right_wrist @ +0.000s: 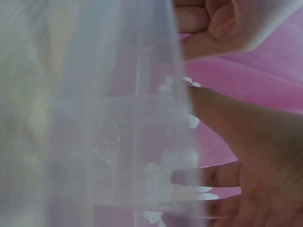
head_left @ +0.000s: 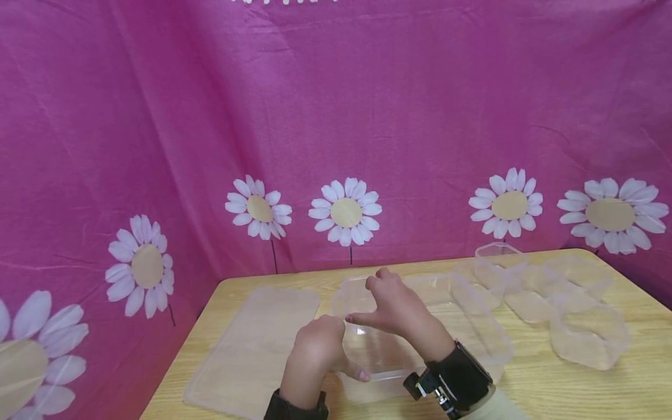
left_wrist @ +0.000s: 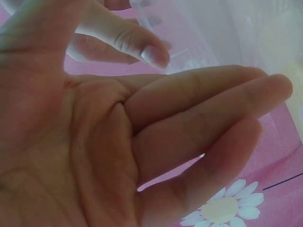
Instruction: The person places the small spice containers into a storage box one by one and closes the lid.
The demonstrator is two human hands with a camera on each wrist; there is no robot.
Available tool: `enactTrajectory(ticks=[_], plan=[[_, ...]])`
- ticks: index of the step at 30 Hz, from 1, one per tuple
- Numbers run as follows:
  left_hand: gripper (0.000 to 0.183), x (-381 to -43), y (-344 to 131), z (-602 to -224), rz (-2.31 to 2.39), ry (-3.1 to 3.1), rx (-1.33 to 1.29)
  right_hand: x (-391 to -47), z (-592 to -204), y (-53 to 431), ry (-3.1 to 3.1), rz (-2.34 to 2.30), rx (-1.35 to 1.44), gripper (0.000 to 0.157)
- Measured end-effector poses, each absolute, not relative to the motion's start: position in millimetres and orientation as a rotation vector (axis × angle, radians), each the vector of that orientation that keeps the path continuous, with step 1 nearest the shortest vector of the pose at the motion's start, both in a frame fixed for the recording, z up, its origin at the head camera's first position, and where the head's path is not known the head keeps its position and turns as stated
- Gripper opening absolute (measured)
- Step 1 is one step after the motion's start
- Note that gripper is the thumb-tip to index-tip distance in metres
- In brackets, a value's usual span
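Observation:
A large clear plastic container (head_left: pixel 488 332) stands on the table, open at the top. My left hand (head_left: pixel 321 344) is at its near left corner, thumb pointing right near the front rim. In the left wrist view the left hand's fingers (left_wrist: pixel 203 99) are extended, with nothing between them. Over the container's left part is my right hand (head_left: pixel 396 306), its thumb pointing toward the left hand and its fingers spread. In the right wrist view, the clear container wall (right_wrist: pixel 118 127) partly covers the right hand's fingertips; whether they touch it I cannot tell.
Left of the container lies a flat, clear rectangular lid (head_left: pixel 252 350). Several small clear containers, one of them a near tub (head_left: pixel 590 338), stand to the right on the wooden table (head_left: pixel 643 373). A pink cloth (head_left: pixel 420 116) with white flowers hangs behind and to the left.

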State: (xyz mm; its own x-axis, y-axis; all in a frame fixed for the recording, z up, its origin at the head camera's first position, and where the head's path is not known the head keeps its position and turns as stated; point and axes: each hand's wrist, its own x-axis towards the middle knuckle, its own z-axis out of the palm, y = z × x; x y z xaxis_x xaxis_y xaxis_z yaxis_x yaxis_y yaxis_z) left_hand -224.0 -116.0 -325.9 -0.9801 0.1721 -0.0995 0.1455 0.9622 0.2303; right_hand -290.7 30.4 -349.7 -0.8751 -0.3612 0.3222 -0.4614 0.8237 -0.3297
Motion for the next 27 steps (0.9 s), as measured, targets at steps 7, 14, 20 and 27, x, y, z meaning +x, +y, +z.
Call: enactTrajectory(ticks=[7, 14, 20, 27], plan=[[0.087, -224.0, -115.6, -326.1, 0.332, 2.996, 0.238, -290.8, -357.3, 26.7, -2.782, 0.582, 0.677, 0.068], [0.084, -225.4, -115.6, -326.6, 0.336, 2.992, 0.233, -290.8, -364.4, 22.3, -2.829, 0.576, 0.673, 0.066], [0.079, -228.3, -116.4, -326.3, 0.346, 2.981, 0.213, -289.2, -370.2, 18.3, -2.835, 0.573, 0.686, 0.064], [0.075, -226.9, -115.8, -326.2, 0.338, 2.986, 0.236, -288.7, -374.8, 16.0, -2.839, 0.545, 0.692, 0.065]])
